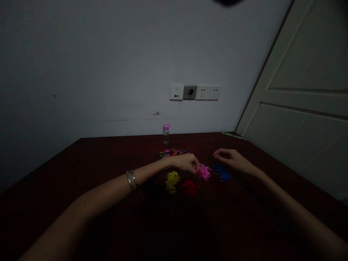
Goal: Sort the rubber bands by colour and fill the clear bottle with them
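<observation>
My left hand [188, 162] is closed over the left edge of a pile of pink bands [204, 172], thin strands that look like rubber bands. A bit of red shows by its fingertips, too small to make out. Just above a blue pile of bands [222, 173], my right hand [231, 158] is held with thumb and fingertips drawn together; what they hold, if anything, cannot be seen. Nearer to me lie a yellow pile of bands [172, 182] and a red pile of bands [190, 187]. Mixed coloured loops [172, 152] lie behind my left hand, which partly hides them.
A small clear bottle [165, 135] with a pink cap stands at the back of the dark table [116, 156]. Behind it rises a wall with sockets [208, 92]. On the right is a pale panelled door [304, 94]. A thin strip [233, 136] lies by the back right edge.
</observation>
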`<state>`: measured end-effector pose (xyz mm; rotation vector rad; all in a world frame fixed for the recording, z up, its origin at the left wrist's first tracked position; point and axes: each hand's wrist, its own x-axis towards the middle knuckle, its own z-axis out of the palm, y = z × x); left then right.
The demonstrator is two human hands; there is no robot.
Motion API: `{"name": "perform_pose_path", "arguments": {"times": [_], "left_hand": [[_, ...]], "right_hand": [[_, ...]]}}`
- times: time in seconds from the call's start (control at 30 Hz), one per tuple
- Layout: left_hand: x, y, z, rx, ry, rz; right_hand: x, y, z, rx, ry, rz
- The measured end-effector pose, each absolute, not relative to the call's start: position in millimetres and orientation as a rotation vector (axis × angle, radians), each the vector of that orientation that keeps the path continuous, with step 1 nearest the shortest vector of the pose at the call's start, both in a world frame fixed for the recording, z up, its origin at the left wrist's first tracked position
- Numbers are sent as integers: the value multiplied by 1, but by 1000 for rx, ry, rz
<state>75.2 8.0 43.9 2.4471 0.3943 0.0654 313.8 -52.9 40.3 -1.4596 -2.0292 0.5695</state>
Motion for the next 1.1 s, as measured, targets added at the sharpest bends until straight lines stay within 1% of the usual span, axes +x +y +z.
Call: {"name": "perform_pose_path", "arguments": {"times": [0.17, 0.33, 0.5, 0.57, 0.67, 0.77, 0.87, 0.97, 1.1], "left_hand": [[62, -3, 37, 2503, 297, -119], [61, 0, 32, 2503, 243, -130], [49, 8, 44, 2258, 333, -118], [40, 17, 50, 2170, 404, -39], [18, 40, 47, 2070, 575, 215], [-13, 69, 30, 1870, 870, 500], [-44, 93, 5, 1656, 1057, 745], [-66, 107, -14, 1510, 1111, 894], [-74, 115, -26, 1441, 1097, 980]], "right_hand": [[303, -52, 40, -1445, -2045, 613], [292, -51, 45, -1410, -2081, 601], [289, -34, 40, -1376, -2118, 577], [285, -23, 34, -1368, -2159, 583], [276, -5, 23, -1387, -2235, 553], [264, 14, 15, -1372, -2298, 477], [252, 32, 11, -1366, -2336, 420], [243, 47, 8, -1367, -2361, 399], [236, 62, 1, -1368, -2365, 500]]}}
